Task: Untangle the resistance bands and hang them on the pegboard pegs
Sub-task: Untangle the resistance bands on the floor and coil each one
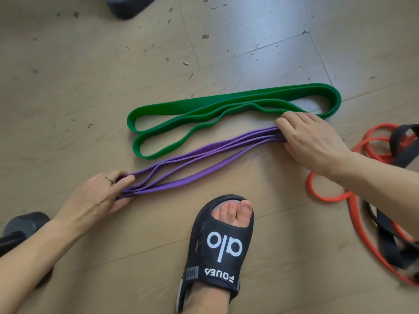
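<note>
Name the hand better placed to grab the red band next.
Right. The right hand grips the purple band's end beside the red band; the left hand holds the far end, across the sandal.

Pale wood-look planks (68,91) are covering the whole floor, their seams running at a slant, and small dark flecks (chips or scuffs, too small to tell) are lying scattered across them. Soft light is glaring off the boards at upper right (267,48). A dark, blurred object (129,5) is sitting at the top edge, and a black dumbbell (20,230) is resting at lower left.
</note>
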Demonstrator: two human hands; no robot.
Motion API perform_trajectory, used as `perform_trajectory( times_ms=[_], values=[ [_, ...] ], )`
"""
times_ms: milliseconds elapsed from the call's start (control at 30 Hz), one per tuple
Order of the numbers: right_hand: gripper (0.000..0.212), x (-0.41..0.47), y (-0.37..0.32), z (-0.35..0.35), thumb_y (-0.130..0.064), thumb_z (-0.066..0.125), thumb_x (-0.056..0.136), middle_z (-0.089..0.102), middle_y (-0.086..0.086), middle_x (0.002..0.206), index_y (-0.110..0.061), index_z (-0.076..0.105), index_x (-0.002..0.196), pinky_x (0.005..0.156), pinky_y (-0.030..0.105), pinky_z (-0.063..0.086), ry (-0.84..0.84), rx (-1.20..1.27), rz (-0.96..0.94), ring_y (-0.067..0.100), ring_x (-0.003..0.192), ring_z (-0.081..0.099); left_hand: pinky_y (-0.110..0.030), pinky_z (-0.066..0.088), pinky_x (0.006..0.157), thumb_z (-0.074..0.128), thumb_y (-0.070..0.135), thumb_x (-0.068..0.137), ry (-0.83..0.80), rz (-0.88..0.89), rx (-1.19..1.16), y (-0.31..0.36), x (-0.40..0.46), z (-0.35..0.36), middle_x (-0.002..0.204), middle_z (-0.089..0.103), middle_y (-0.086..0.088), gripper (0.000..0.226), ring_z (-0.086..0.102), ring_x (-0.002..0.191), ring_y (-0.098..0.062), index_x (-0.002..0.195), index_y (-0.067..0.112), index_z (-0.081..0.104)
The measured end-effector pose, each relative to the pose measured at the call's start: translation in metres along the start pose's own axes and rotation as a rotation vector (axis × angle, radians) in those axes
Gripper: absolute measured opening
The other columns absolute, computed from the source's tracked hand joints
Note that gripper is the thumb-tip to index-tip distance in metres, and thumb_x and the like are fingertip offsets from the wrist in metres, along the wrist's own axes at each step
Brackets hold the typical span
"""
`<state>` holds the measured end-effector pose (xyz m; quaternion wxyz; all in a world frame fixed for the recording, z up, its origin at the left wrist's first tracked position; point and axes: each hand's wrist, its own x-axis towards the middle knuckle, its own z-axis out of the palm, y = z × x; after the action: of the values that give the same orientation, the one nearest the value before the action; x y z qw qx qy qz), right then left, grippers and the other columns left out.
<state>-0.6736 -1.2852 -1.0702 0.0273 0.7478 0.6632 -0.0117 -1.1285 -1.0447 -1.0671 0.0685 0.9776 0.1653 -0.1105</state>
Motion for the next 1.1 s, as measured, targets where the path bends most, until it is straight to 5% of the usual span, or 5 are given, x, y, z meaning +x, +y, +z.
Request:
perform_trajectory(
  times_ms=[333,633,867,1100],
  values=[
    [0.016,-0.016,0.015,0.007,-0.012,0.069,0.086,0.059,0.023,0.104,-0.001,0.059,0.091,0.082,0.051,0.048,0.018,-0.063,-0.015,0.042,0.094,0.059,-0.04,0.051,0.055,0.051,0.057,0.089,0.084,-0.045,0.095,0.002,0.006,0.001,0.085,0.068,-0.015,0.057,0.061,0.055,-0.034,0.075,0.003,0.064],
    [0.02,-0.033,0.032,0.004,-0.019,0.071,0.087,0.06,0.023,0.112,-0.001,0.064,0.088,0.082,0.052,0.051,0.014,-0.049,-0.043,0.042,0.099,0.061,-0.039,0.05,0.053,0.053,0.071,0.076,0.071,-0.02,0.095,-0.001,0.009,-0.001,0.08,0.064,-0.013,0.068,0.062,0.057,-0.033,0.077,0.003,0.062],
    [0.029,-0.03,0.033,-0.004,-0.018,0.078,0.079,0.058,0.021,0.093,-0.003,0.056,0.089,0.075,0.051,0.052,0.01,-0.016,-0.018,0.041,0.086,0.061,-0.04,0.049,0.048,0.046,0.056,0.092,0.077,-0.032,0.133,0.001,0.012,0.003,0.076,0.061,-0.016,0.059,0.06,0.054,-0.035,0.071,0.004,0.062],
    [0.031,-0.025,0.034,-0.007,-0.012,0.078,0.08,0.062,0.02,0.088,-0.002,0.056,0.1,0.07,0.048,0.053,0.039,0.051,0.034,0.04,0.08,0.064,-0.042,0.055,0.059,0.049,0.058,0.09,0.065,-0.06,0.129,0.007,0.01,0.007,0.096,0.066,-0.02,0.062,0.066,0.07,-0.036,0.072,0.0,0.064]
  ],
)
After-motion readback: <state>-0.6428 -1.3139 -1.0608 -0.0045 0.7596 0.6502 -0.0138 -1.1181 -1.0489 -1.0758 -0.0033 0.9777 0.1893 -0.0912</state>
